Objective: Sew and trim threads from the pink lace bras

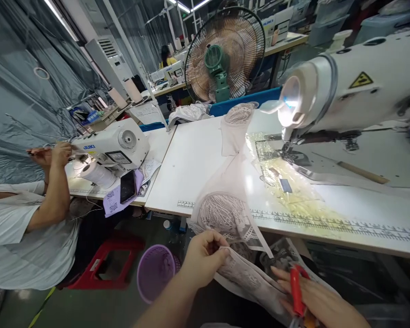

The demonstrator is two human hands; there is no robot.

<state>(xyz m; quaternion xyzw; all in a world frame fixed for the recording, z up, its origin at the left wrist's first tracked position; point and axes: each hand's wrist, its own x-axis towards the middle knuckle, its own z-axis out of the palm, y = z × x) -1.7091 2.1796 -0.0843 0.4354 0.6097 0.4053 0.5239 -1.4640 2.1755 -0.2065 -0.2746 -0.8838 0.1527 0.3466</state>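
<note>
My left hand [207,257] pinches the edge of a pale pink lace bra [222,212] between thumb and fingers. Part of the bra lies over the table's front edge, one cup on top, while the rest hangs down over my lap. In my right hand [323,298] are red-handled scissors [296,289], their metal end pointing down. The fingers of that hand also lie along the hanging fabric, lower and to the right. Part of the scissors is hidden by the hand and the frame's bottom edge.
A sewing machine [335,91] stands at the right on the white table [187,159]. A large fan [225,54] is behind. To the left, a co-worker [30,228] sits at another sewing machine [112,143]. A purple basket [157,273] and a red stool [105,264] are below.
</note>
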